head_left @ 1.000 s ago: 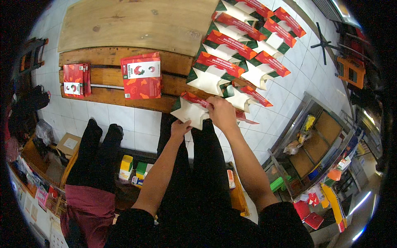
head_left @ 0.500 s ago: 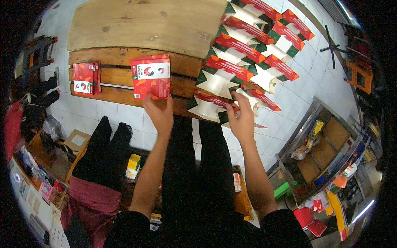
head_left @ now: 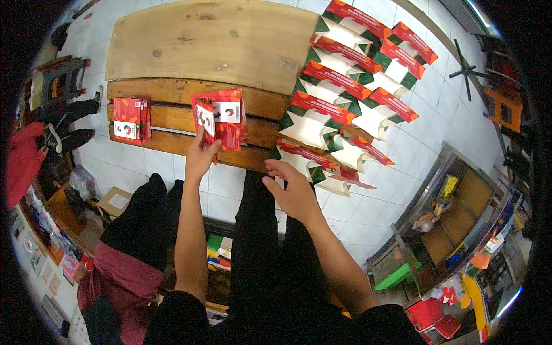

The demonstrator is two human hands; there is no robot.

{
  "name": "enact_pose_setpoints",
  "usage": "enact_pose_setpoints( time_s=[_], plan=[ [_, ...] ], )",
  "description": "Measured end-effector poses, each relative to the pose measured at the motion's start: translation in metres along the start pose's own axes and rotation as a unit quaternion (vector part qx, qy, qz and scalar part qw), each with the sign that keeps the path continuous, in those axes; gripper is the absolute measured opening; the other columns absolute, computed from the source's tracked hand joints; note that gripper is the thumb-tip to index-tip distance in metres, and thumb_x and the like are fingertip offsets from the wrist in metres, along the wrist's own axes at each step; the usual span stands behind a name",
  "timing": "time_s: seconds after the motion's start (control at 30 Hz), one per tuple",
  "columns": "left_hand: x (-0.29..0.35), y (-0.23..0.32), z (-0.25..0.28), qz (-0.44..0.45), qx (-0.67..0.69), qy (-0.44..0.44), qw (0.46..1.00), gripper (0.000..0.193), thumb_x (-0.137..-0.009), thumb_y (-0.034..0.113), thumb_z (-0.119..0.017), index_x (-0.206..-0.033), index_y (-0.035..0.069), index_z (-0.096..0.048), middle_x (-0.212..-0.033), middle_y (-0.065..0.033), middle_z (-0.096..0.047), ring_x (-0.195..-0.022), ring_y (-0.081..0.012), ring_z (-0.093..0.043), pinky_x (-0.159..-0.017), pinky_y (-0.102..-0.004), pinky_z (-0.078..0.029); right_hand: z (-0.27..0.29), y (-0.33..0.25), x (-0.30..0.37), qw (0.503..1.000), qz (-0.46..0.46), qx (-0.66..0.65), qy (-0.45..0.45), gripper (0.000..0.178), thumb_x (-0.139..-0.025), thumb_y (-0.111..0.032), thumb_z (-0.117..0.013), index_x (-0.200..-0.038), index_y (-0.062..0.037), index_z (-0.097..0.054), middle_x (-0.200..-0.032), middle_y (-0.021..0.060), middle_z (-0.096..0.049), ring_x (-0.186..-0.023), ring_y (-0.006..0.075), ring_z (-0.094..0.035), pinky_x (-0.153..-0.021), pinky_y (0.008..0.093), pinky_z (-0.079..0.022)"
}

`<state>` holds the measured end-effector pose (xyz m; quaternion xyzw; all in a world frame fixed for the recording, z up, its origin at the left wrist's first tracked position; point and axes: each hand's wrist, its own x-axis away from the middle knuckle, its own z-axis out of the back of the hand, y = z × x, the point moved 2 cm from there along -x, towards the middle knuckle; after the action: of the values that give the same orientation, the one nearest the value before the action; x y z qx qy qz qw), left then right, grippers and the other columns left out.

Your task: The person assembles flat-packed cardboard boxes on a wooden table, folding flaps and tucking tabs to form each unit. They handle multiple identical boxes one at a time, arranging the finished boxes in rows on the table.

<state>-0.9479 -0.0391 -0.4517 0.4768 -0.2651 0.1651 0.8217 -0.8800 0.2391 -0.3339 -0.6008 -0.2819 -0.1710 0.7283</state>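
My left hand (head_left: 200,160) pinches a flat red carton (head_left: 206,119) with a white panel, tilted over the pile of flat red cartons (head_left: 234,137) on the slatted wooden table (head_left: 172,110). My right hand (head_left: 294,192) is just off the table's near edge, fingers apart and slightly curled, holding nothing. Nearest to it are opened cartons (head_left: 320,108) in rows at the table's right, with red and green outsides, pale insides and raised flaps. A second pile of flat red cartons (head_left: 131,109) lies farther left.
A pale wooden board (head_left: 213,40) covers the table's far part. Another person's legs in dark trousers (head_left: 146,213) are close on my left. A wooden frame rack (head_left: 454,213) stands on the tiled floor at right, beside a green plastic piece (head_left: 398,277).
My left hand has lifted and tilted a carton from the pile. My right hand has drawn away from the opened cartons, toward me and left. The view has shifted slightly.
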Motion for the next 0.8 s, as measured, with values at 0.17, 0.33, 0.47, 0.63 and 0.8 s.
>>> enact_pose_setpoints(
  time_s=[0.17,0.33,0.47,0.63,0.8],
  plan=[
    [0.016,0.0,0.012,-0.058,-0.062,0.083,0.993,0.052,-0.089,0.018,-0.073,-0.133,-0.005,-0.058,-0.078,-0.0126,-0.069,-0.06,-0.0151,-0.061,-0.06,-0.0349,-0.052,-0.042,-0.013,-0.032,0.997,0.015,-0.072,-0.013,0.041,-0.091,-0.023,-0.066,-0.125,0.0001,-0.061,-0.113,0.0189,-0.069,-0.102,0.0304,-0.069,-0.09,0.0407,-0.052],
    [0.003,0.011,-0.002,-0.049,-0.199,0.155,0.966,0.038,-0.089,0.021,-0.07,-0.119,-0.004,-0.069,-0.082,-0.0245,-0.071,-0.071,-0.0279,-0.072,-0.065,-0.0383,-0.055,-0.074,0.002,-0.058,0.996,-0.013,-0.084,0.008,0.039,-0.091,-0.017,-0.066,-0.124,0.003,-0.06,-0.112,0.0182,-0.07,-0.102,0.0254,-0.069,-0.092,0.037,-0.053],
    [0.002,0.012,-0.011,-0.096,-0.193,0.21,0.954,0.033,-0.087,0.02,-0.073,-0.111,-0.003,-0.072,-0.078,-0.023,-0.071,-0.067,-0.028,-0.071,-0.065,-0.0399,-0.056,-0.093,0.028,-0.108,0.995,-0.063,-0.039,0.065,0.056,-0.088,-0.021,-0.068,-0.135,0.0037,-0.052,-0.127,0.0235,-0.062,-0.119,0.033,-0.061,-0.103,0.0412,-0.047],
    [0.008,0.001,-0.007,-0.033,-0.175,0.208,0.962,0.038,-0.084,0.017,-0.076,-0.115,-0.003,-0.07,-0.083,-0.0203,-0.073,-0.072,-0.0249,-0.071,-0.068,-0.0379,-0.056,-0.129,0.062,-0.185,0.989,-0.036,0.02,0.143,0.088,-0.087,-0.029,-0.069,-0.151,0.0094,-0.023,-0.155,0.0336,-0.029,-0.147,0.0441,-0.026,-0.121,0.0446,-0.025],
    [0.001,-0.011,0.034,-0.026,-0.116,0.201,0.972,0.039,-0.083,0.015,-0.076,-0.118,-0.001,-0.069,-0.078,-0.0174,-0.07,-0.07,-0.0191,-0.068,-0.066,-0.0348,-0.053,-0.197,0.068,-0.191,0.976,-0.03,0.032,0.213,0.089,-0.087,-0.018,-0.067,-0.152,0.0119,-0.015,-0.158,0.0335,-0.02,-0.148,0.0469,-0.02,-0.123,0.0472,-0.019]
  ],
)
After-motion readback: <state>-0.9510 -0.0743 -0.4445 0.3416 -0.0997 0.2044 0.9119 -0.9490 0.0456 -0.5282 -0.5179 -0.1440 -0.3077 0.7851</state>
